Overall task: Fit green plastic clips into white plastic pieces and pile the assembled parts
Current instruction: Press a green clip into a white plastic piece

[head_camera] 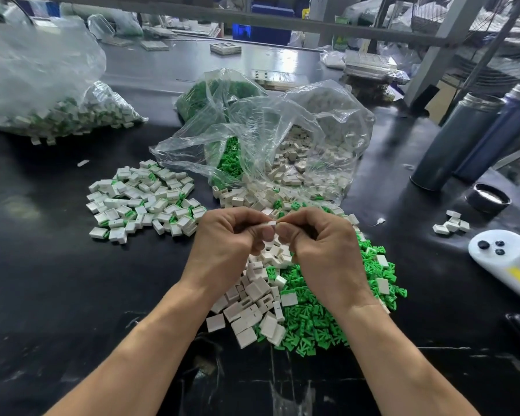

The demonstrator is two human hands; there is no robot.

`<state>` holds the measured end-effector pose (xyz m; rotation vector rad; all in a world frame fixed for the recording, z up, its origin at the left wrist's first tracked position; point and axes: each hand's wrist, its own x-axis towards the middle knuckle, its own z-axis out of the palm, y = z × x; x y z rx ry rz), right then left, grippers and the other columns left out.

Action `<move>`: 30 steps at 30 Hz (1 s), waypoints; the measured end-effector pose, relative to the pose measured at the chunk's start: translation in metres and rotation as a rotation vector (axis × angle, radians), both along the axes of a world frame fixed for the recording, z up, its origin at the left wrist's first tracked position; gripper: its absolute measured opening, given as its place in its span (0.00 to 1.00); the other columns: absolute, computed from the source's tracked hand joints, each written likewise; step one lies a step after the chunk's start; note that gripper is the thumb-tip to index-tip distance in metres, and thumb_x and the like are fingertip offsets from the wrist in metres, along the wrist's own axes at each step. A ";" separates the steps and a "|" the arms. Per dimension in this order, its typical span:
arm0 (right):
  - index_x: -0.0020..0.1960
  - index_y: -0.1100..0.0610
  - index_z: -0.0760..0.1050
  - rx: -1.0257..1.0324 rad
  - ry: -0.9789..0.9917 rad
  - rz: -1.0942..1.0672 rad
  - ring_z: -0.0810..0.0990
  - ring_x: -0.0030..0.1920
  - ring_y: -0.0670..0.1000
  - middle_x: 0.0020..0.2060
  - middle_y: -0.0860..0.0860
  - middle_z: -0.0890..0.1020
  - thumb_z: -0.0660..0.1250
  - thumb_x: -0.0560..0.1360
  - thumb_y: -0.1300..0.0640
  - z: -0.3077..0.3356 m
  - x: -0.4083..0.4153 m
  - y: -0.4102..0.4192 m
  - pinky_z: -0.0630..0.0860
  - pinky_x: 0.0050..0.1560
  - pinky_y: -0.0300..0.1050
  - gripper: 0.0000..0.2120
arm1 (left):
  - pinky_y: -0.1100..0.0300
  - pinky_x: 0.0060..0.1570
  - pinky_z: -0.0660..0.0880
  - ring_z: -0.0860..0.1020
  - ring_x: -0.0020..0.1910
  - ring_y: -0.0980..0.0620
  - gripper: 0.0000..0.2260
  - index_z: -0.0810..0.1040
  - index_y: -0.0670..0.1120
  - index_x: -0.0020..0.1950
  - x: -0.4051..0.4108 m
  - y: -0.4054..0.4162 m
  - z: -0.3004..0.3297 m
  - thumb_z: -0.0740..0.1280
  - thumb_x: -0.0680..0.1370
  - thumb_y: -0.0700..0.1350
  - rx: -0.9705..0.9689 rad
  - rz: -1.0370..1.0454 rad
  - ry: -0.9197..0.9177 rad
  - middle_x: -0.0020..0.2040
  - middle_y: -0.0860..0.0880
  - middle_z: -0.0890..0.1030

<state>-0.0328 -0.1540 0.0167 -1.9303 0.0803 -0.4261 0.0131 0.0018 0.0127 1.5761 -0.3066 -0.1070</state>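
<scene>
My left hand [231,235] and my right hand [318,238] meet above the black table, fingertips together. Between them sits a small white plastic piece [270,225], pinched by the left fingers. My right fingertips pinch something tiny against it; a green clip there is mostly hidden. Under my hands lies a heap of loose white pieces [252,307] and beside it a heap of green clips [327,313]. The pile of assembled white-and-green parts [141,199] lies to the left.
An open clear bag [267,139] of white pieces and green clips lies behind my hands. A fuller bag [42,85] sits far left. Two dark cylinders [463,136], a black lid [489,198], a few white pieces [451,225] and a white device [505,259] are on the right.
</scene>
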 end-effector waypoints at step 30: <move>0.35 0.50 0.84 0.377 0.118 0.061 0.70 0.23 0.43 0.23 0.46 0.75 0.55 0.87 0.43 0.011 0.002 0.011 0.65 0.22 0.35 0.29 | 0.44 0.57 0.82 0.84 0.56 0.45 0.10 0.86 0.39 0.50 -0.007 -0.015 0.001 0.76 0.71 0.42 -0.151 -0.162 -0.038 0.58 0.42 0.82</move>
